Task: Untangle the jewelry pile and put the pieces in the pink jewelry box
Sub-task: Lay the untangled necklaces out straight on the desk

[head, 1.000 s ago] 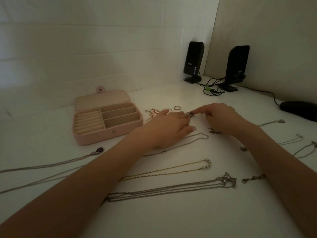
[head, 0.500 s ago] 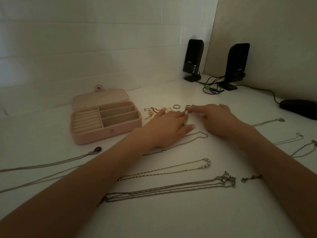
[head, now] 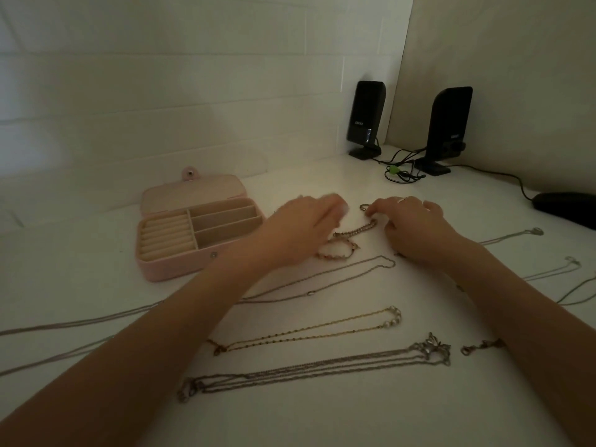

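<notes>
The pink jewelry box (head: pixel 200 253) lies open at the left, its compartments bare. My left hand (head: pixel 300 230) hovers just right of the box, with motion-blurred fingers stretched forward over a pale beaded bracelet (head: pixel 338 250). My right hand (head: pixel 416 227) has curled fingers and pinches the far end of a short chain (head: pixel 356 230), which runs back toward my left hand. Nearer me lie a thin silver necklace (head: pixel 322 279), a gold necklace with pearls (head: pixel 309 330) and a butterfly-pendant necklace (head: pixel 322 366), all stretched out.
More thin necklaces lie at the right (head: pixel 516 237) and far left (head: pixel 64 325), and a small clasp piece (head: pixel 480 345) beside my right forearm. Two black speakers (head: pixel 366 119) (head: pixel 448 127), their cables (head: pixel 403 172) and a black mouse (head: pixel 564 209) occupy the back right corner.
My left hand has shifted left and forward, uncovering the short chain and beaded bracelet between my hands. My right hand now holds the chain's far end.
</notes>
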Available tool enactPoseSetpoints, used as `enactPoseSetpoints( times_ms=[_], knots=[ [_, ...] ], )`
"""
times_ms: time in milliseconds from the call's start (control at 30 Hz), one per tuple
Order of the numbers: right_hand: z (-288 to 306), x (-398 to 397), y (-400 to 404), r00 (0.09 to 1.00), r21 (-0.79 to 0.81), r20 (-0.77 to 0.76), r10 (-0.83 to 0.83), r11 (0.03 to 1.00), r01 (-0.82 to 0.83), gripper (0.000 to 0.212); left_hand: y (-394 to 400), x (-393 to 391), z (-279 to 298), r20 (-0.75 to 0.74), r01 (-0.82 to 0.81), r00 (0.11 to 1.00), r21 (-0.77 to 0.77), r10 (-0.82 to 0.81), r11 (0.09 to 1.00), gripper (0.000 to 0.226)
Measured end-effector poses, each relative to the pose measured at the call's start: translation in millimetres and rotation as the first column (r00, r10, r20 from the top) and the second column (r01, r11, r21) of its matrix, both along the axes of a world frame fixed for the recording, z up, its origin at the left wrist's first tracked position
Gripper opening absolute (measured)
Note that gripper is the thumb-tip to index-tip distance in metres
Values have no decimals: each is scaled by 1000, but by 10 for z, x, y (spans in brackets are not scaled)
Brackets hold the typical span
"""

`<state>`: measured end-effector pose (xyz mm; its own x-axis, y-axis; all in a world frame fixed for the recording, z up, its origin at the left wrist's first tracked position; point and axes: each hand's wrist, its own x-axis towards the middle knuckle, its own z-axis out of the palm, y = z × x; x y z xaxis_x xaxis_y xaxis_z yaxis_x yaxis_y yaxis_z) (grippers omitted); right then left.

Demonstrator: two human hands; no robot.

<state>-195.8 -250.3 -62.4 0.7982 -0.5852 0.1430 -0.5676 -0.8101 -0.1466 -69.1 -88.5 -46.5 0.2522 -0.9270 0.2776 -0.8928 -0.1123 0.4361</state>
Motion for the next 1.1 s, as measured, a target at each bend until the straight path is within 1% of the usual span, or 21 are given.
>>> enactPoseSetpoints(
  times_ms=[33,67,100,133,167,200,267,300,333,400,467,567,667,800,867,967,1067,1100],
  knots=[
    [8,3,9,1000,7,26,15,1000,-15,48,26,65,53,-32,-46,999,-52,44,998,30],
    [21,12,25,997,11,70,39,999,-40,49,57,141,106,-14,-93,996,-87,92,992,27],
    [42,26,56,989,12,126,71,997,-73,52,87,219,162,53,-139,988,-87,143,987,27],
    [64,47,104,977,18,181,110,993,-115,54,115,289,204,146,-182,971,-53,188,982,32],
    [85,75,166,963,24,218,160,985,-170,58,137,346,229,236,-221,948,-2,215,975,35],
    [91,113,239,948,21,225,223,972,-234,61,161,380,235,290,-243,932,47,219,969,37],
    [72,192,380,928,-6,155,339,940,-342,66,186,395,194,304,-232,935,131,183,964,39],
    [51,221,432,924,-12,109,367,930,-368,66,181,396,147,303,-219,940,178,158,959,40],
    [29,240,456,923,-8,71,378,926,-378,66,170,399,90,316,-222,938,233,142,947,41],
    [16,238,454,929,-8,47,367,930,-367,63,132,426,-5,379,-276,914,323,143,905,40],
    [37,209,410,940,-21,59,335,942,-334,55,116,449,-31,422,-351,887,351,187,868,42],
    [29,172,334,947,30,123,296,953,-301,50,104,455,-53,407,-373,885,333,225,866,48],
    [25,130,328,952,74,186,244,962,-261,49,103,451,-62,383,-358,897,336,221,871,46],
    [57,94,314,976,2,112,189,982,-190,51,108,467,-64,422,-368,882,331,212,869,44],
    [66,89,309,981,-15,102,166,986,-165,51,111,467,-66,379,-341,899,296,218,892,43],
    [61,129,323,969,-13,169,178,984,-179,49,110,450,-52,306,-279,931,244,199,929,34],
    [79,239,383,941,-33,250,227,973,-226,40,88,423,-54,291,-214,944,172,158,962,20],
    [90,282,409,936,-38,257,239,971,-238,36,69,417,-65,288,-201,945,137,155,970,14]
  ],
)
